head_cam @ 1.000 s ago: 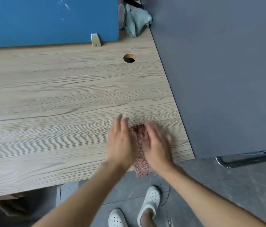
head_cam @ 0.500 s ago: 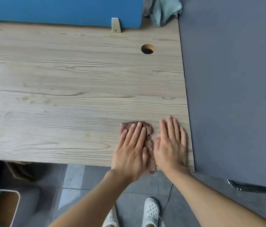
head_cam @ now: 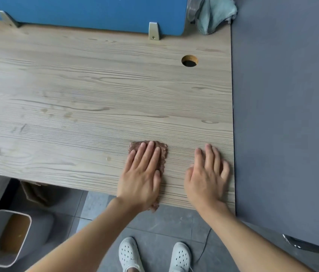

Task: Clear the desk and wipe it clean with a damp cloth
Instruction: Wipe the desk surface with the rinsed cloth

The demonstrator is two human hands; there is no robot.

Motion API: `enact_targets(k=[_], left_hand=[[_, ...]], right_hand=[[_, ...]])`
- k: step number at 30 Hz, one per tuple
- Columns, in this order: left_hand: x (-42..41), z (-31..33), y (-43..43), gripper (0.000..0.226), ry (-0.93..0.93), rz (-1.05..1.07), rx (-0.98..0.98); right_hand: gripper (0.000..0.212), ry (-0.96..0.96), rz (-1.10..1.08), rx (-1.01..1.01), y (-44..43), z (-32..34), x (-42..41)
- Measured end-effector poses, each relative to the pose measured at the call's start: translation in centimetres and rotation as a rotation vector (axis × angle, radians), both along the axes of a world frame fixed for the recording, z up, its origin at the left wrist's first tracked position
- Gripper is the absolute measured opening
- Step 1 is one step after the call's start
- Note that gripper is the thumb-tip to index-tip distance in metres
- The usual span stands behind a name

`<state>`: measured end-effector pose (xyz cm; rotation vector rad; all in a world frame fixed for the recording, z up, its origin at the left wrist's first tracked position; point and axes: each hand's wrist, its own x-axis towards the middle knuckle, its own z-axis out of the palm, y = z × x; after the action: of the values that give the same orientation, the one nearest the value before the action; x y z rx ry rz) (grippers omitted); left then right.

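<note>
My left hand (head_cam: pixel 142 177) lies flat on the cloth (head_cam: pixel 164 153), fingers straight and close together, palm pressing down, nothing gripped. The cloth is brown and nubbly, a coarse terry weave with a ragged edge, folded into a narrow strip. Its long axis runs front to back, across the wood grain and roughly in line with my left hand. The far end sits just past my fingertips. The near end hangs a little over the front edge of the desk (head_cam: pixel 76 91), below my wrist. It is at the front right of the desk, most of it hidden under my hand.

My right hand (head_cam: pixel 206 179) is open too, fingers spread, palm down over bare wood, apart from the cloth and near the desk's right edge. It is slightly blurred, so I cannot tell whether it presses or just hovers.

The desk top is pale wood-grain laminate, matte, with long streaks running left to right. A round cable hole (head_cam: pixel 189 61) is cut at the far right. A smooth blue divider (head_cam: pixel 96 8) stands along the back on metal brackets (head_cam: pixel 153 30). A light teal rag (head_cam: pixel 216 13) is bunched in the far right corner. A flat grey panel (head_cam: pixel 288 114) butts the right edge. A grey bin (head_cam: pixel 7 240) with rounded corners stands on the tiled floor at lower left. My white perforated clogs (head_cam: pixel 129 254) are below.
</note>
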<state>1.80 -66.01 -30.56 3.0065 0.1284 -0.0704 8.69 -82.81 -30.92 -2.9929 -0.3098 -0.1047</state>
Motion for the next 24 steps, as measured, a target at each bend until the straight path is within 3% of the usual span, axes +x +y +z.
enact_targets(k=[3,5,12,19,24], left_hand=[[0.2,0.0,0.0,0.064,0.001,0.034,0.024],[0.1,-0.1,-0.4,0.065,0.016,0.022,0.018],[2.2,-0.2,1.0,0.064,0.041,-0.367,-0.014],[3.6,0.1,0.5,0.066,-0.004,-0.008,-0.031],[4.7,-0.1,3.1,0.063,0.038,-0.42,0.021]], right_hand=[[0.047,0.002,0.074,0.007,0.5,0.4,2.3],[0.054,0.022,0.11,-0.036,0.7,0.1,2.8],[0.06,0.05,0.113,-0.101,0.9,-0.2,2.8],[0.059,0.036,0.111,-0.095,0.8,-0.2,2.7],[0.06,0.04,0.115,-0.087,0.8,0.0,2.7]])
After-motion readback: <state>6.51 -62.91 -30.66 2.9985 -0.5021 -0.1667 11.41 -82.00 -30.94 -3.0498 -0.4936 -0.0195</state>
